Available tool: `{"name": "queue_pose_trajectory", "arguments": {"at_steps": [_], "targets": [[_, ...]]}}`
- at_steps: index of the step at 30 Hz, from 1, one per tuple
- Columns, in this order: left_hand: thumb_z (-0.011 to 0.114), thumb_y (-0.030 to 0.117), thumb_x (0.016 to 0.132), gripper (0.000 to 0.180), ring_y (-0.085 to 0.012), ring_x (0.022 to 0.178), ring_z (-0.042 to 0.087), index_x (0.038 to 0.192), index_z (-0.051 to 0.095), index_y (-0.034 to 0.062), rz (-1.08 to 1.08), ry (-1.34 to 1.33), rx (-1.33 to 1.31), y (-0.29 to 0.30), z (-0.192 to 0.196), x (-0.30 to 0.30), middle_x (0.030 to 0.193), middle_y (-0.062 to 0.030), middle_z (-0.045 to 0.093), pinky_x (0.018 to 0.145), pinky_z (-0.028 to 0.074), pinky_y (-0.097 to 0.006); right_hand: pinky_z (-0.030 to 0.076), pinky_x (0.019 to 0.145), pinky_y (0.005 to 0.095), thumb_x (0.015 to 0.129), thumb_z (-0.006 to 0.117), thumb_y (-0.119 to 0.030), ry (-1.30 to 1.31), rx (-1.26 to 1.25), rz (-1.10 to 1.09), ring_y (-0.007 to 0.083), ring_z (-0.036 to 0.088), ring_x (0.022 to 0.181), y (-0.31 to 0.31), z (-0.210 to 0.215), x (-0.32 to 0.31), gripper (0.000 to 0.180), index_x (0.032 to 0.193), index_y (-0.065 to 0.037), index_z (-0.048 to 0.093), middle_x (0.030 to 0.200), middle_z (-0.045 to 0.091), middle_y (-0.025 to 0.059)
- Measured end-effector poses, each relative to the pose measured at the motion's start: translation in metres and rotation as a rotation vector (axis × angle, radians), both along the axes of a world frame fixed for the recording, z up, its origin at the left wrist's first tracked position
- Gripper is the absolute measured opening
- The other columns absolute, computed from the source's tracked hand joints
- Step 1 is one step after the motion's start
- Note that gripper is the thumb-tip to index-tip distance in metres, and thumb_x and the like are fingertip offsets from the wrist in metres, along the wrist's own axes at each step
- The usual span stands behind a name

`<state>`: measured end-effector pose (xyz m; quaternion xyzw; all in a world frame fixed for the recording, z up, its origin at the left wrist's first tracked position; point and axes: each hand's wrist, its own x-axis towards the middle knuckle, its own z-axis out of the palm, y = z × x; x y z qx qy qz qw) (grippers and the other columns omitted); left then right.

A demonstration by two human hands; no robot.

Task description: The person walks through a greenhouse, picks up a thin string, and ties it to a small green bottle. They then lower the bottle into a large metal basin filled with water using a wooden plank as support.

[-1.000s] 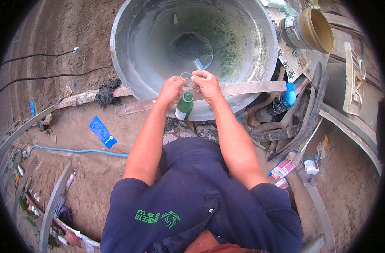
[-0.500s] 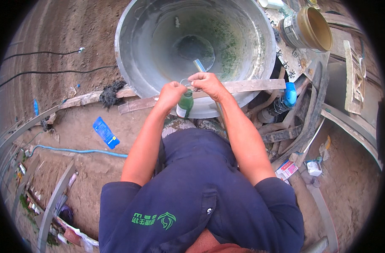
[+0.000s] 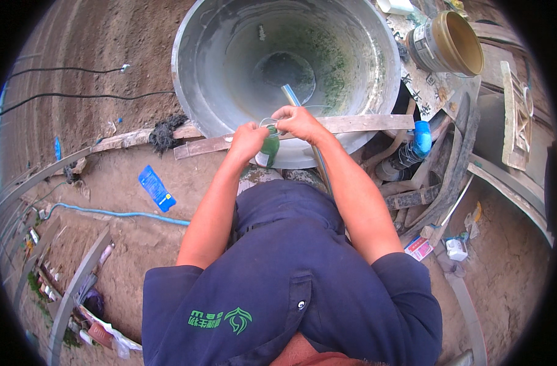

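Note:
Both of my hands are together just above a green glass bottle (image 3: pixel 270 145) with a pale label, at the near rim of a big round grey tub (image 3: pixel 229 73). A thin pale cord (image 3: pixel 267 120) makes a small loop at the bottle's neck. My left hand (image 3: pixel 248 141) is closed, pinching the cord on the left side. My right hand (image 3: pixel 299 124) pinches it from the right, and a loose end trails off past the fingers. The bottle's mouth is partly hidden by my fingers. A blue-and-white striped tube (image 3: pixel 291 95) slants beneath my right hand.
A wooden plank (image 3: pixel 370 123) lies across the tub's near side. To the right are a blue pipe elbow (image 3: pixel 421 139), curved dark strips and an open bucket (image 3: pixel 458 43). A blue packet (image 3: pixel 157 188) and a blue hose (image 3: pixel 120 213) lie on the soil at left.
The view has shifted slightly. My hands keep their pinch on the cord over the bottle, with small finger movements. The striped tube shows a little more above and below my right hand.

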<state>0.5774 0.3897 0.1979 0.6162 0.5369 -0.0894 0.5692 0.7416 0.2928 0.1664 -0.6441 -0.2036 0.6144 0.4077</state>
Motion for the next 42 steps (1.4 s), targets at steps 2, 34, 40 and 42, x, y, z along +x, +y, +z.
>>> {"name": "queue_pose_trajectory", "arguments": {"at_steps": [2,34,40,42], "targets": [[0.063,0.023,0.079,0.029,-0.0190,0.073,0.062,0.084,0.066,-0.0053,0.018,-0.006,-0.003,-0.003,0.000,-0.001,0.077,-0.0148,0.067,0.066,0.048,-0.037,0.054,0.071,0.0287,0.082,0.068,-0.009,0.042,0.016,-0.017,0.0138,0.065,0.078,-0.001,-0.004,-0.002,0.028,0.107,0.003,0.067,0.092,0.069,0.0085],[0.062,0.021,0.080,0.021,-0.0093,0.050,0.040,0.086,0.064,0.0010,0.034,-0.031,-0.119,0.001,-0.010,-0.004,0.065,-0.0005,0.052,0.042,0.028,-0.029,0.059,0.070,0.0297,0.088,0.063,-0.009,0.001,0.009,-0.032,0.0163,0.069,0.081,-0.008,-0.013,-0.008,0.027,0.111,0.004,0.066,0.096,0.069,0.0113],[0.062,0.020,0.080,0.021,-0.0091,0.051,0.041,0.089,0.065,0.0011,0.049,-0.018,-0.112,0.001,0.000,-0.002,0.066,-0.0011,0.054,0.043,0.030,-0.028,0.059,0.071,0.0293,0.088,0.062,-0.009,0.008,0.030,-0.052,0.0163,0.068,0.084,-0.011,-0.019,-0.011,0.025,0.109,0.003,0.067,0.095,0.069,0.0102],[0.061,0.019,0.081,0.022,-0.0100,0.054,0.044,0.091,0.066,0.0004,0.056,-0.048,-0.064,-0.002,-0.006,-0.005,0.069,-0.0023,0.057,0.047,0.034,-0.028,0.059,0.072,0.0297,0.087,0.063,-0.009,-0.013,0.044,-0.052,0.0164,0.068,0.085,-0.013,-0.020,-0.012,0.024,0.107,0.003,0.067,0.095,0.069,0.0101]]}}
